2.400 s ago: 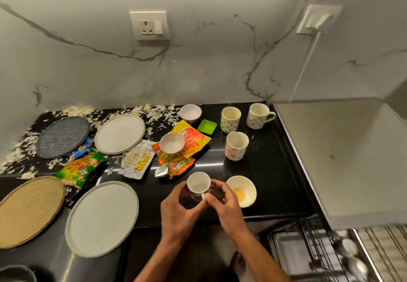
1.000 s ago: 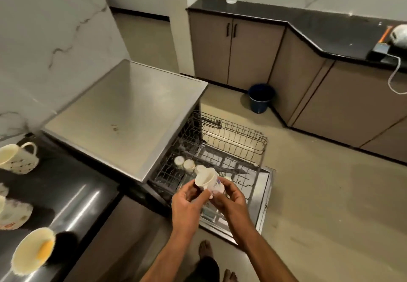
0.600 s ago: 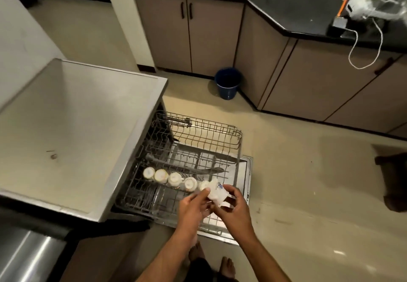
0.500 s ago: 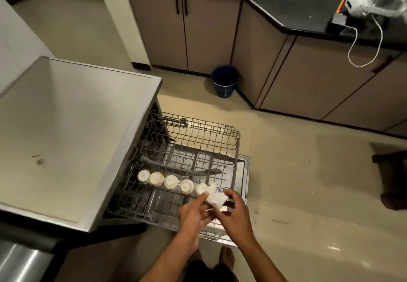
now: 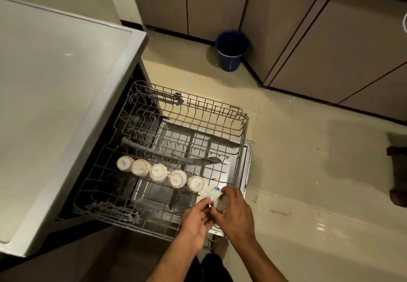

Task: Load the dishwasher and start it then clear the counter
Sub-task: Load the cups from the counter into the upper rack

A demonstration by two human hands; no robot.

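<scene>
Head view: a small white cup (image 5: 212, 194) with a blue mark on its side is held over the front right corner of the pulled-out dishwasher rack (image 5: 189, 132), tipped over so that its dark opening faces the camera. It is gripped between both hands. The right hand (image 5: 234, 212) is curled round its right side, its fingers wrapped over the cup's mouth, and the left hand (image 5: 197, 218) pinches its lower left edge with the fingertips. Each grip is thus clamped on the cup.

Just left of the held cup, a row of five upturned cups (image 5: 159, 172) is seen in the rack, bases up, running diagonally from the rack's left side toward the hands; neighbouring cups touch or nearly touch. A grey spray arm (image 5: 176, 157) is seen through the wires behind the row. The rest of the rack is bare wire. Below it lies the lowered dishwasher door (image 5: 247, 171), its metal inner face showing at the right.

To the left, the flat steel top of the dishwasher (image 5: 55, 96) fills the frame. A dark blue bucket (image 5: 231, 50) stands on the beige floor (image 5: 308, 171) by the brown cabinet doors (image 5: 220, 2). Bare feet are partly seen under the forearms.
</scene>
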